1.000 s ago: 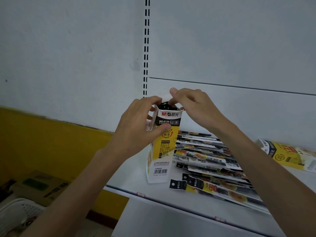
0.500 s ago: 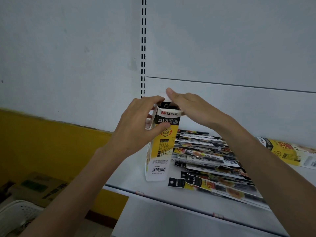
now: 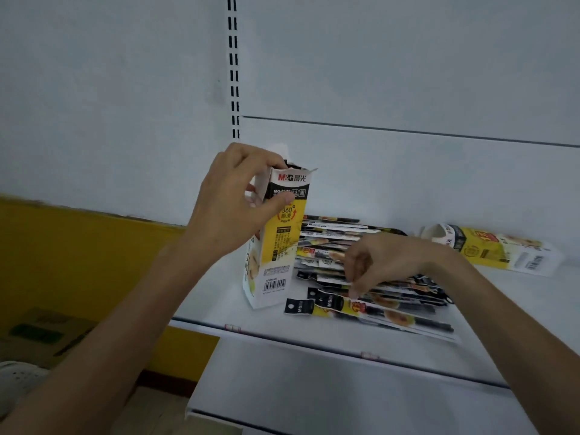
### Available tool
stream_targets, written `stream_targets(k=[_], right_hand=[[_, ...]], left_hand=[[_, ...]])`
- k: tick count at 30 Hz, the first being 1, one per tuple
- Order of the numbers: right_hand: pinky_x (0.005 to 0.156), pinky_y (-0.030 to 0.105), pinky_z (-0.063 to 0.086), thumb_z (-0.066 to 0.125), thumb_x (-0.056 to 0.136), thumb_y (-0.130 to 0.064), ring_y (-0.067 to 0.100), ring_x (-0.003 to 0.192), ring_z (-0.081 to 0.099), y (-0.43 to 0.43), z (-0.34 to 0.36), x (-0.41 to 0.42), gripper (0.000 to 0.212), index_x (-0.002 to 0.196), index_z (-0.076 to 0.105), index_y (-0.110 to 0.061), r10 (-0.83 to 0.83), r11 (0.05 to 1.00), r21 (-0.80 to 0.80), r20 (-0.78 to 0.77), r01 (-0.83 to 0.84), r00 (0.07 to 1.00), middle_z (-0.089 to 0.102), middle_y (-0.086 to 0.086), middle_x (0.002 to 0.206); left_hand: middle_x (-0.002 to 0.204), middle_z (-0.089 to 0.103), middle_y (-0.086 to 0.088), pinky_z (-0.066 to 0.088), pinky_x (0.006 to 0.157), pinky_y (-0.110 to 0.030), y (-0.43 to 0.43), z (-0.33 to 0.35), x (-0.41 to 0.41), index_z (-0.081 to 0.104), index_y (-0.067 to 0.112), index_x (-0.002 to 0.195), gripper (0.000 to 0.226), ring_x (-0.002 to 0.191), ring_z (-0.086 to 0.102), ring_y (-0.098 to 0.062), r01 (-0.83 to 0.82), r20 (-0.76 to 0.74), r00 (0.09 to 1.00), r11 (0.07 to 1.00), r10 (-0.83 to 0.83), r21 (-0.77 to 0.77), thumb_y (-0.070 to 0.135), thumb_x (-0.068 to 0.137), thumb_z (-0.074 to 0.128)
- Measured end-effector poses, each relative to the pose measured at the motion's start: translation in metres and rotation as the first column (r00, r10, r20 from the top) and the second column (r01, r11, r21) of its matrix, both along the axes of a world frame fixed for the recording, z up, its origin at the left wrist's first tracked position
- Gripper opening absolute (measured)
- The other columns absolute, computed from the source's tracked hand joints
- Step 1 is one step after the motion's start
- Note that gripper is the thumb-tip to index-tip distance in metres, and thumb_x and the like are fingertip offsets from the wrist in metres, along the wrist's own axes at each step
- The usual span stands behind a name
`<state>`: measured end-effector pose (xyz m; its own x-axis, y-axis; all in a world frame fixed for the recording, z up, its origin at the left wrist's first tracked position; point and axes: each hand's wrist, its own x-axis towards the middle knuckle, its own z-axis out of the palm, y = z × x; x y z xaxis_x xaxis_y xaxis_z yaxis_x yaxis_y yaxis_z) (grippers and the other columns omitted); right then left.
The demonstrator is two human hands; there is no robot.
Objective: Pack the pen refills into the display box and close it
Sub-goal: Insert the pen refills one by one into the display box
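Note:
A tall yellow, black and white display box (image 3: 277,246) stands upright on the white shelf (image 3: 345,340), its top flaps raised. My left hand (image 3: 233,205) grips the box near its top, thumb on the front face. To the right lies a spread pile of flat pen refill packs (image 3: 376,296). My right hand (image 3: 383,262) hovers low over that pile, fingers curled down and fingertips touching a pack near the front. Whether it has pinched a pack is unclear.
A second yellow display box (image 3: 499,249) lies on its side at the right of the shelf. A slotted upright (image 3: 233,67) runs up the white back panel. Below left are a yellow wall, a cardboard carton (image 3: 40,334) and a white basket (image 3: 15,381).
My right hand has left the box's top and dropped right onto the refill pile. The top flaps now stand open. My left hand keeps its grip.

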<state>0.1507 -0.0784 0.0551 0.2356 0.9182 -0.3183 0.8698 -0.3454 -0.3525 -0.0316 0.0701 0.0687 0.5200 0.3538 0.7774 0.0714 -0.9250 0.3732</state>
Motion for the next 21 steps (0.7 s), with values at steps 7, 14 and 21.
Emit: stream_targets(k=[7,14,21], right_hand=[[0.069,0.030,0.046,0.078,0.068,-0.040,0.012,0.081,0.055,-0.016,-0.017,-0.015,0.032,0.087,0.055,-0.028,0.031,0.992,0.112,0.238,-0.059,0.971,0.059,-0.010,0.086],[0.065,0.027,0.047,0.071,0.077,-0.038,0.007,0.074,0.058,-0.027,-0.029,-0.022,0.018,0.084,0.064,-0.023,0.057,0.982,0.166,0.198,-0.091,0.978,0.063,-0.010,0.080],[0.057,0.026,0.041,0.050,0.092,-0.020,0.005,0.058,0.054,-0.024,-0.017,-0.010,0.020,0.073,0.055,-0.024,-0.066,0.908,0.417,0.039,0.043,0.997,0.055,-0.010,0.066]], left_hand=[[0.104,0.042,0.008,0.044,0.068,-0.026,-0.002,-0.007,0.007,0.050,0.023,0.103,0.033,0.096,0.046,-0.020,-0.055,0.073,0.996,0.998,0.052,0.034,0.032,0.077,0.067],[0.111,0.048,-0.004,0.040,0.074,-0.029,-0.001,-0.009,0.000,0.049,0.022,0.106,0.028,0.100,0.045,-0.019,-0.066,0.057,0.996,0.996,0.063,0.056,0.027,0.082,0.063],[0.104,0.039,0.007,0.039,0.071,-0.020,-0.007,-0.002,-0.006,0.046,0.027,0.098,0.026,0.098,0.041,-0.014,-0.056,0.011,0.998,0.998,0.056,0.020,0.024,0.082,0.065]])
